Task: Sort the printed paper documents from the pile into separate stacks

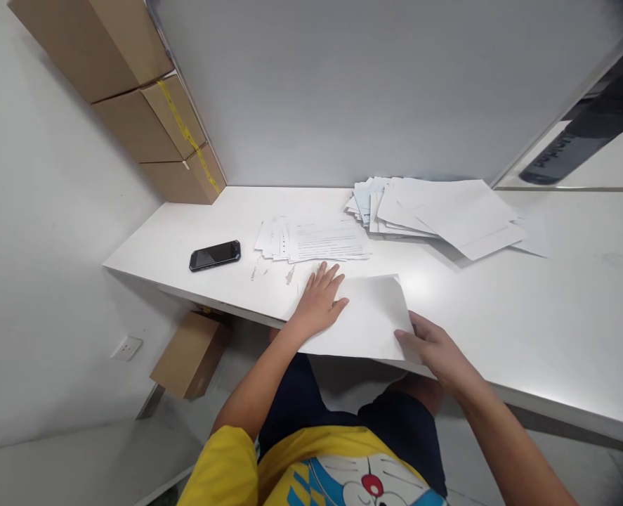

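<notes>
A blank white sheet of paper (pixel 371 316) lies at the front edge of the white table, its right side lifted a little. My left hand (pixel 320 302) rests flat on the sheet's left part with fingers spread. At the right edge, my right hand (pixel 432 348) pinches the sheet between thumb and fingers. Just beyond the left hand is a fanned stack of printed papers (pixel 326 240). Farther back to the right sits a larger, untidy pile of white papers (pixel 448 211). Whether more than one sheet is under my hands I cannot tell.
A black phone (pixel 215 256) lies on the table (pixel 553 316) at the left. Cardboard boxes (pixel 177 130) are stacked at the back left corner against a grey panel (pixel 343 91). Another box (pixel 189 355) stands below the table, near a wall socket (pixel 127 348).
</notes>
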A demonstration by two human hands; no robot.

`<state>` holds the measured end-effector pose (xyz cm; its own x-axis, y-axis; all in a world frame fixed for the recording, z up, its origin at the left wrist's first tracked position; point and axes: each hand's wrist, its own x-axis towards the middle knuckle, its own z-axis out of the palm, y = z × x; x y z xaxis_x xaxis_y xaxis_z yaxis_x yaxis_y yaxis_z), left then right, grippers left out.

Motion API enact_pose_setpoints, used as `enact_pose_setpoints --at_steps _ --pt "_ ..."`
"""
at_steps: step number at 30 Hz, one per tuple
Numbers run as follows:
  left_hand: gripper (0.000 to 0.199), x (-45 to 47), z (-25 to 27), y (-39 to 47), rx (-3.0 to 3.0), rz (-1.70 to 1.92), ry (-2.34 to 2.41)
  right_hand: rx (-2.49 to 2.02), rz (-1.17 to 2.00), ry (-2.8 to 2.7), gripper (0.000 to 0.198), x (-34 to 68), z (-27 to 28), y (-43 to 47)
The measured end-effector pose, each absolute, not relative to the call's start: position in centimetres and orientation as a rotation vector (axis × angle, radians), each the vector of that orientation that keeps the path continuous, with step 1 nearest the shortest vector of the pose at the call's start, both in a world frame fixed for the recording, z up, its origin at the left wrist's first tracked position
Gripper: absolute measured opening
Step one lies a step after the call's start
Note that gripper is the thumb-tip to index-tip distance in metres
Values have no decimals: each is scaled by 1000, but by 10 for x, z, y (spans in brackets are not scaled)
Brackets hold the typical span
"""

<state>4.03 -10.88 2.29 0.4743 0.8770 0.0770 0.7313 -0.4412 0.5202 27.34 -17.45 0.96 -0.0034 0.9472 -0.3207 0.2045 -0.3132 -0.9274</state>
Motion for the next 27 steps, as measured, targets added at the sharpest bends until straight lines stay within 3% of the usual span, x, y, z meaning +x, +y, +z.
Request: enact_pose_setpoints --at_steps 8,27 --pt "53 37 31 -101 2324 373 1311 -1568 1411 -1199 55 275 12 -174" --pt "48 44 4 -105 2367 579 1322 -1478 1266 -1002 66 271 -2 -182"
